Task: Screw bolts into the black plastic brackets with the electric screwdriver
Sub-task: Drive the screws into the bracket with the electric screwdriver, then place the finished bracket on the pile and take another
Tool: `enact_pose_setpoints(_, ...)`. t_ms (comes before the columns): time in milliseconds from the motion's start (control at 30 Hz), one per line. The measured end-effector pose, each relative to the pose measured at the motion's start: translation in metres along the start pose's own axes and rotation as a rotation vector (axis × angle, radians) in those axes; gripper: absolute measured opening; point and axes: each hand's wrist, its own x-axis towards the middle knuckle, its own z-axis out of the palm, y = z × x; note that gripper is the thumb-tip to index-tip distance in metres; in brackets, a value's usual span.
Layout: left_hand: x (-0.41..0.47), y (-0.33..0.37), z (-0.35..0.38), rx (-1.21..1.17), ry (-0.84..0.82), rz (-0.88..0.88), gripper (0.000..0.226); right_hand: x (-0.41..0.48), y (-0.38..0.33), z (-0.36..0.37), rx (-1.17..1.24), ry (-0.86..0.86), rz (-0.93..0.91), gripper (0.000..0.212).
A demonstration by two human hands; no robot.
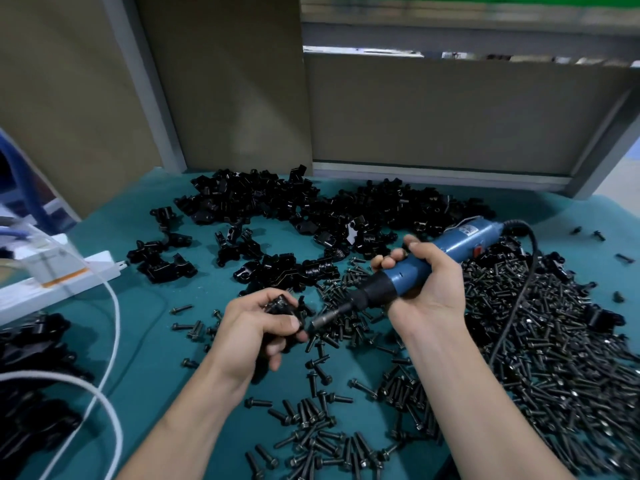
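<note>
My left hand point(258, 329) grips a black plastic bracket point(281, 305) just above the green table mat point(138, 306). My right hand point(420, 282) holds the blue electric screwdriver point(450, 252) by its body. The tool slopes down to the left, and its dark bit tip point(317, 323) meets the bracket beside my left thumb. A large heap of black bolts point(554, 358) lies to the right and in front of my hands. A pile of loose black brackets point(311, 216) spreads across the far side of the mat.
The screwdriver's black cable point(519, 296) trails over the bolt heap. A white power strip point(62, 275) and white cords point(110, 341) lie at the left, beside more black parts point(31, 375). Brown partition panels point(450, 112) close off the back.
</note>
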Motion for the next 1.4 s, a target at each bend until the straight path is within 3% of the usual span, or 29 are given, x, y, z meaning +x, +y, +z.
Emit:
enact_pose_setpoints(167,-0.004,0.008,-0.015,-0.249,0.094,0.015,0.013,-0.008,-0.014,0.0,-0.009,0.068,0.043,0.054)
enact_pose_setpoints(300,-0.007,0.029,-0.015,-0.28,0.129,-0.006,0.005,-0.018,-0.012,-0.003,-0.084,0.099,0.217,0.056)
enact_pose_setpoints(367,-0.014,0.038,-0.014,-0.248,0.145,-0.005,0.012,-0.027,-0.009,-0.003,-0.147,0.124,0.261,0.055)
enact_pose_setpoints(500,-0.04,0.048,-0.018,-0.151,0.222,0.101,0.035,-0.048,-0.011,0.001,-0.154,0.151,0.292,0.059)
enact_pose_setpoints(567,-0.056,0.053,-0.024,-0.112,0.322,0.177,0.033,-0.059,-0.012,0.009,-0.175,0.178,0.266,0.065)
enact_pose_setpoints(633,-0.071,0.055,-0.029,-0.136,0.433,0.25,0.027,-0.078,-0.007,0.022,-0.236,0.182,0.219,0.058)
enact_pose_setpoints(733,-0.092,0.058,-0.034,-0.227,0.548,0.32,0.02,-0.114,0.026,0.044,-0.5,-0.022,0.244,0.031)
enact_pose_setpoints(833,-0.109,0.059,-0.039,-0.258,0.666,0.342,0.019,-0.153,0.087,0.065,-0.908,-0.286,0.292,0.021)
enact_pose_setpoints(933,-0.124,0.058,-0.054,-0.051,0.779,0.331,0.028,-0.181,0.149,0.082,-1.04,-0.474,0.345,0.017)
enact_pose_setpoints(1000,-0.137,0.058,-0.071,0.065,0.837,0.328,0.036,-0.186,0.179,0.091,-1.02,-0.502,0.371,0.015)
enact_pose_setpoints(1133,-0.157,0.058,-0.122,0.197,1.017,0.3,0.013,-0.175,0.226,0.11,-1.105,-0.498,0.347,0.017)
enact_pose_setpoints(1233,-0.168,0.057,-0.157,0.376,1.177,0.223,0.022,-0.159,0.26,0.125,-1.372,-0.557,0.19,0.013)
enact_pose_setpoints(1333,-0.167,0.056,-0.173,0.575,1.217,0.153,0.026,-0.149,0.287,0.141,-1.641,-0.644,-0.054,0.007)
enact_pose_setpoints(1400,-0.164,0.053,-0.181,0.703,1.222,0.123,0.025,-0.148,0.301,0.148,-1.684,-0.669,-0.122,0.01)
